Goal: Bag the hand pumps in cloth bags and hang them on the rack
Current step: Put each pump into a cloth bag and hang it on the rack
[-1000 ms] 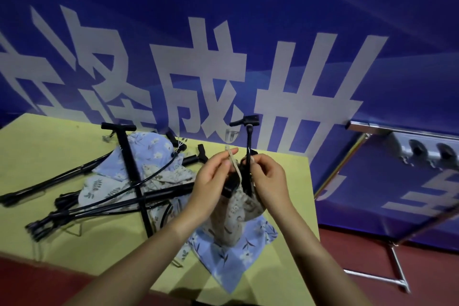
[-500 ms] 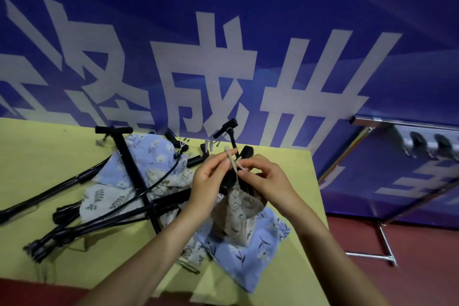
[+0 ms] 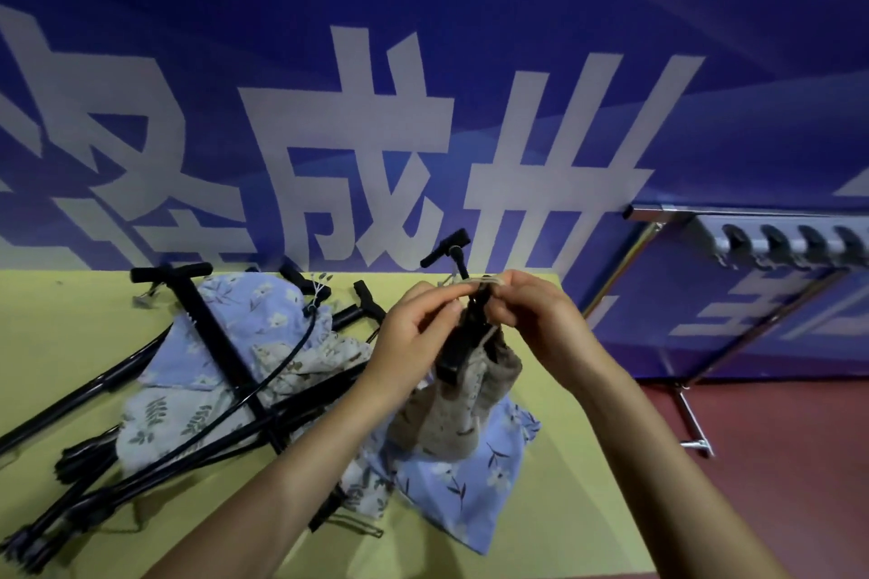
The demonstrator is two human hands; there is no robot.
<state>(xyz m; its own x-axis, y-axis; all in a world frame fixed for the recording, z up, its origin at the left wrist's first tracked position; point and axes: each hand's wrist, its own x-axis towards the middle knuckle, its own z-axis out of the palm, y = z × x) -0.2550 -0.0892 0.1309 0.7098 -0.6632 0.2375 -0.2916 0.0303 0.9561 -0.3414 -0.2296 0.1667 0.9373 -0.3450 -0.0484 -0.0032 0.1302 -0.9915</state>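
A black hand pump (image 3: pixel 463 339) stands tilted in a beige floral cloth bag (image 3: pixel 458 409) near the right end of the yellow table (image 3: pixel 70 334); its T-handle (image 3: pixel 446 245) sticks out above my fingers. My left hand (image 3: pixel 416 334) and my right hand (image 3: pixel 536 313) meet at the bag's mouth, each pinching the pale drawstring (image 3: pixel 484 282). Several more black pumps (image 3: pixel 207 395) lie crossed on the table's left half, over blue and beige floral bags (image 3: pixel 263 320).
A blue floral bag (image 3: pixel 470 489) lies flat under the beige one at the table's front right corner. A chrome rack (image 3: pixel 752 221) with a row of hooks stands to the right on the red floor. A blue banner wall is behind.
Both hands rose and came closer together at the bag's mouth, drawing the drawstring up. The pump has tilted further left. The view shifted slightly.
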